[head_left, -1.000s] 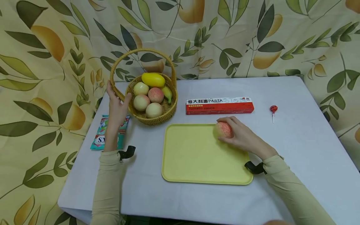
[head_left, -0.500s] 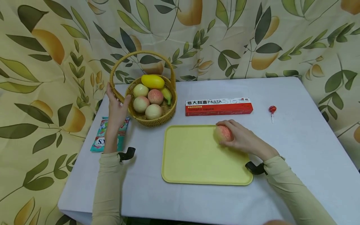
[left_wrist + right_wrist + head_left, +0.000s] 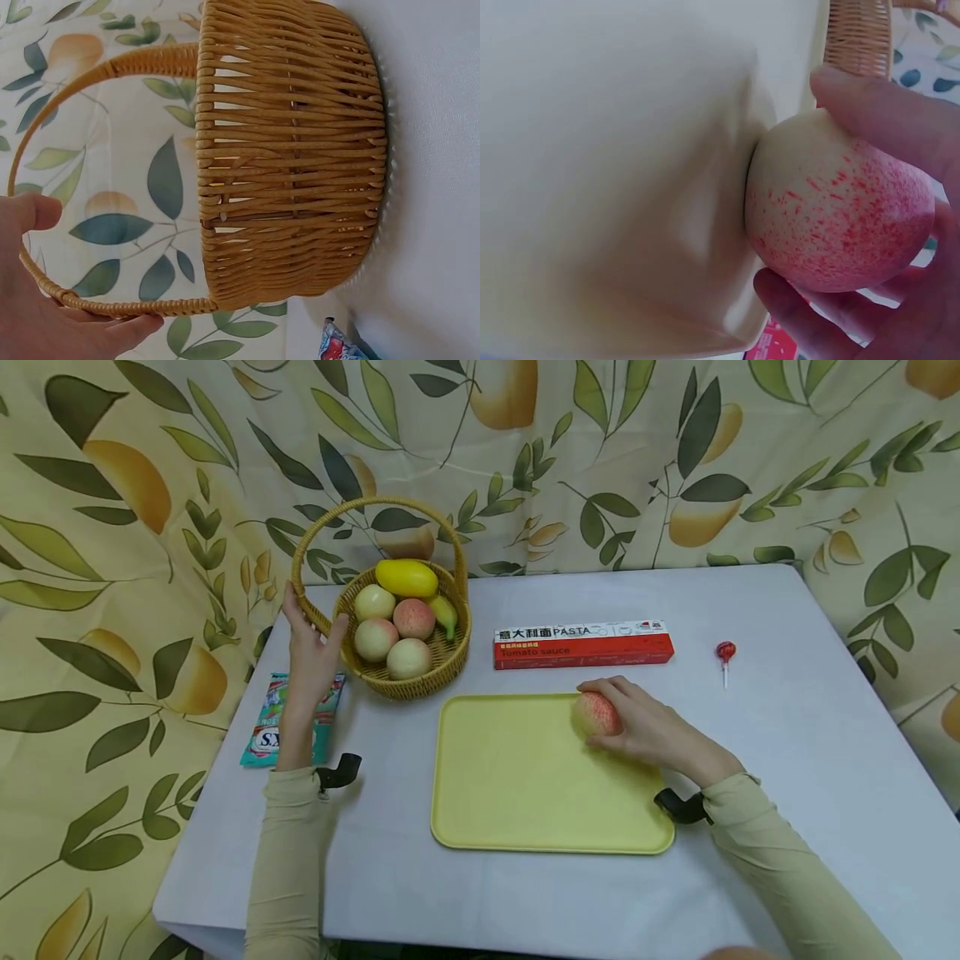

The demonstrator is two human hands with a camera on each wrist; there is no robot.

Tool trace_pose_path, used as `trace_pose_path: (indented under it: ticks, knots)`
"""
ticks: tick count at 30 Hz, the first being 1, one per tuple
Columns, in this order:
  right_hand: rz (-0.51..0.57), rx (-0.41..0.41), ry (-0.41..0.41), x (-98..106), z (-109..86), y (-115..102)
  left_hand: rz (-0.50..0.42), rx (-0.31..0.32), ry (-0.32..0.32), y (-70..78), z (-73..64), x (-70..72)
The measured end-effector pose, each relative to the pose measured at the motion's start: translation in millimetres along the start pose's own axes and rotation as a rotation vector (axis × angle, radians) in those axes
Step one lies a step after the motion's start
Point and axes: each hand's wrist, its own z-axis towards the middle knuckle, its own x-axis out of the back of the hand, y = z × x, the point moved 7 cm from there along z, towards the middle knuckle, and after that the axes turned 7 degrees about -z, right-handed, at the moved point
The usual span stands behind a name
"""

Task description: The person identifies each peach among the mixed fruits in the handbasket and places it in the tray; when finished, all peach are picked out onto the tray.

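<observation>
My right hand (image 3: 626, 718) holds a pink-speckled peach (image 3: 597, 714) at the far right part of the yellow tray (image 3: 517, 793). In the right wrist view, thumb and fingers curve round the peach (image 3: 840, 202), whose underside meets the tray (image 3: 615, 172). My left hand (image 3: 311, 652) is at the left side of a wicker basket (image 3: 408, 685). Its fairly straight fingers touch the tall handle (image 3: 142, 307) from outside, with the thumb spread away. Inside the basket lie several peaches (image 3: 410, 658), a yellow fruit (image 3: 407, 578) and a banana (image 3: 445, 614).
A red and white pasta box (image 3: 583, 647) lies behind the tray. Farther right is a red lollipop (image 3: 725, 652). A teal snack packet (image 3: 262, 727) lies partly hidden under the left forearm. White cloth covers the table (image 3: 405, 893), and a leaf-patterned curtain (image 3: 570, 468) hangs behind.
The view tilts slightly, shifting the scene a little down the picture. Both hands stay where they were, the right one with the peach on the tray.
</observation>
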Motion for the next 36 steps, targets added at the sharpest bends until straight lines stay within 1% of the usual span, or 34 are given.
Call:
trace_pose_path:
  ticks: [4, 7, 12, 16, 20, 23, 27, 30, 36]
  knots:
    - [-0.024, -0.008, -0.02, 1.7, 1.4, 0.0, -0.003, 0.0, 0.0, -0.6, 1.1, 0.6]
    - [-0.052, -0.01, -0.009, 5.0, 1.2, -1.1, -0.002, -0.003, -0.001, -0.9, 1.4, 0.6]
    - [-0.063, 0.012, 0.049, 14.1, 1.7, -6.1, 0.004, -0.006, 0.005, 0.3, 0.6, 0.0]
    - [-0.055, 0.049, 0.096, 19.5, 3.7, -14.0, 0.002, 0.001, 0.007, 0.6, 0.0, 0.1]
    - [-0.056, 0.094, 0.14, 23.1, 7.8, -27.3, 0.002, 0.005, 0.006, 0.0, -0.6, 0.1]
    - [-0.072, 0.123, 0.151, 25.0, 13.9, -39.9, 0.0, 0.0, 0.007, -0.1, -0.4, 0.3]
    - [-0.107, 0.155, 0.151, 27.7, 24.7, -57.5, -0.01, 0.0, 0.003, 0.3, -0.3, -0.2]
    - [-0.126, 0.181, 0.153, 29.5, 33.3, -70.1, -0.01, 0.012, 0.002, 0.5, -0.2, -0.9]
    - [-0.136, 0.264, 0.175, 30.0, 56.1, -100.4, -0.017, 0.016, 0.015, 0.6, -0.6, 0.2]
